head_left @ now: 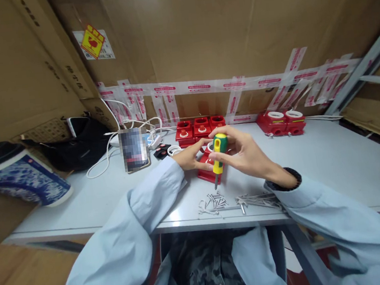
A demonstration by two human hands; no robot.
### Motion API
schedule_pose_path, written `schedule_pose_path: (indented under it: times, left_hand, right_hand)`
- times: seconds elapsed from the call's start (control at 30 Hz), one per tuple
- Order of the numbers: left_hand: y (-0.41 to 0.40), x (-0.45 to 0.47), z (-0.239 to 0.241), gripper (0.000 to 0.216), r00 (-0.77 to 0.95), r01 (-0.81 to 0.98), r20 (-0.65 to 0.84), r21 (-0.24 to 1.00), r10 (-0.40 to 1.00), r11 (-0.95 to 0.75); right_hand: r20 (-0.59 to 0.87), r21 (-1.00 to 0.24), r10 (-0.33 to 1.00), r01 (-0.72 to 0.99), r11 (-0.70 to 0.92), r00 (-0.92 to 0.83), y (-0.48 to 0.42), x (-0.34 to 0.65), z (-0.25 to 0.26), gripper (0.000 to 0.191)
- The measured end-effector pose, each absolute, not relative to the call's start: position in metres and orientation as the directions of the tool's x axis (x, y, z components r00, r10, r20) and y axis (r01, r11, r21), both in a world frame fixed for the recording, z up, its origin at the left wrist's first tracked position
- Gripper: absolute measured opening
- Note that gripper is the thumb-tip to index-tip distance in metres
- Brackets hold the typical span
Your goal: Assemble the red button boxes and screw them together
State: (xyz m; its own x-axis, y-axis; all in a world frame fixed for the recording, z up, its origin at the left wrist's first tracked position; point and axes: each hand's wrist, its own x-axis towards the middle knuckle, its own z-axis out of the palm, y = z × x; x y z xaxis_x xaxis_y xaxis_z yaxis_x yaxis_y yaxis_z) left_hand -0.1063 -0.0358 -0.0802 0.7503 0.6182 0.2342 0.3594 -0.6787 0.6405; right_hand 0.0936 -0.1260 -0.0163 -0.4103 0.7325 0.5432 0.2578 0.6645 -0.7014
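A screwdriver with a yellow and green handle is in my right hand, its thumb and fingers closed round the handle. The shaft points down and its tip hangs over the table just in front of a red plastic housing. My left hand grips that housing from the left, thumb on its near side. Both hands partly cover the housing. Nearer the front edge lie a small heap of silver screws and a bundle of thin metal rods.
Several red housings stand at the back, with two more with white rings at back right. A phone-like device, white cables, a black bag and a large cup occupy the left. Cardboard walls the back.
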Motion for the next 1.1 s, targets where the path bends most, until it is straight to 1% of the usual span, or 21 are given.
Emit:
schedule_pose_path:
  times: [0.1, 0.23, 0.3, 0.4, 0.5, 0.6, 0.7, 0.77, 0.87, 1.1]
  left_hand:
    - [-0.034, -0.106, -0.081, 0.088, 0.734, 0.407, 0.202, 0.632, 0.648, -0.659]
    - [-0.035, -0.105, -0.081, 0.089, 0.723, 0.458, 0.150, 0.627, 0.674, -0.630]
    - [-0.036, -0.105, -0.080, 0.090, 0.726, 0.443, 0.166, 0.629, 0.667, -0.639]
    - [-0.037, -0.105, -0.079, 0.089, 0.748, 0.374, 0.220, 0.638, 0.626, -0.673]
    - [-0.040, -0.105, -0.076, 0.088, 0.762, 0.344, 0.225, 0.653, 0.607, -0.675]
    - [-0.041, -0.107, -0.076, 0.096, 0.762, 0.362, 0.186, 0.673, 0.620, -0.646]
    - [-0.040, -0.108, -0.077, 0.106, 0.770, 0.349, 0.178, 0.686, 0.613, -0.638]
    - [-0.038, -0.109, -0.079, 0.109, 0.777, 0.334, 0.188, 0.686, 0.601, -0.646]
    - [-0.035, -0.110, -0.083, 0.110, 0.780, 0.320, 0.202, 0.686, 0.593, -0.654]
    - [-0.032, -0.108, -0.086, 0.109, 0.781, 0.277, 0.259, 0.672, 0.569, -0.686]
  right_hand:
    - [0.513, -0.670, 0.730, 0.322, 0.669, -0.451, -0.124, 0.090, -0.024, 0.036]
    - [0.509, -0.654, 0.720, 0.331, 0.680, -0.472, -0.124, 0.090, -0.023, 0.033]
    - [0.505, -0.660, 0.722, 0.328, 0.676, -0.472, -0.124, 0.091, -0.022, 0.034]
    - [0.510, -0.686, 0.737, 0.306, 0.660, -0.444, -0.124, 0.094, -0.019, 0.038]
    - [0.539, -0.708, 0.742, 0.262, 0.656, -0.400, -0.125, 0.099, -0.013, 0.041]
    - [0.594, -0.700, 0.733, 0.236, 0.674, -0.333, -0.127, 0.103, -0.005, 0.041]
    - [0.697, -0.659, 0.691, 0.210, 0.722, -0.191, -0.125, 0.104, -0.001, 0.042]
    - [0.755, -0.633, 0.652, 0.182, 0.753, -0.070, -0.121, 0.102, -0.004, 0.043]
    - [0.791, -0.610, 0.610, 0.141, 0.780, 0.042, -0.114, 0.095, -0.015, 0.043]
    - [0.819, -0.574, 0.574, 0.087, 0.814, 0.032, -0.112, 0.083, -0.035, 0.040]
